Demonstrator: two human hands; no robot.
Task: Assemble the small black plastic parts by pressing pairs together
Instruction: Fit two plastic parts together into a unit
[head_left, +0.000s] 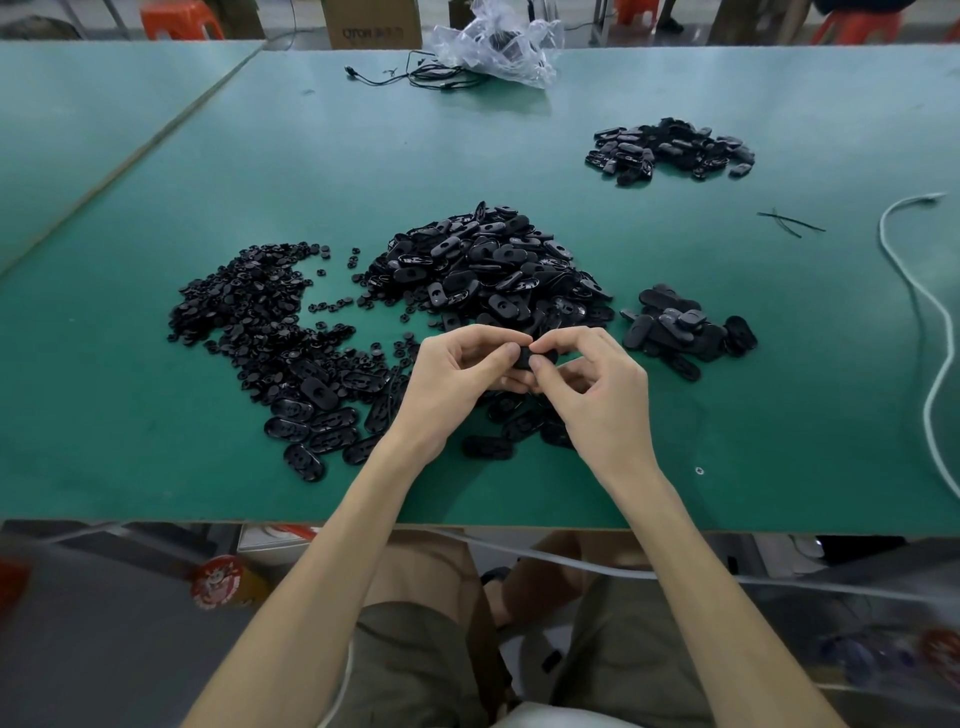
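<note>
Khaki shorts (415, 649) and two bare forearms fill the near edge, reaching over the rim of the green table (156, 467). Loose oval pieces (311, 421) lie under and just left of the wrists, partly hidden by them. Beyond the hands sits a big heap of oval shells (493, 265), with a spread of small round pieces (249, 306) to its left, a small stack (680, 332) to its right and a far pile (670, 148) well apart.

The left hand (457, 379) and right hand (597, 384) meet above the table, fingers curled. Their thumbs and forefingers pinch one black part (527, 357) from both sides; its shape is mostly covered.

A white cord (930, 322) trails along the right side. At the far edge lie a clear plastic bag (498, 47) and a black cable (415, 78), with a cardboard box (371, 23) and orange stools (179, 18) behind.
</note>
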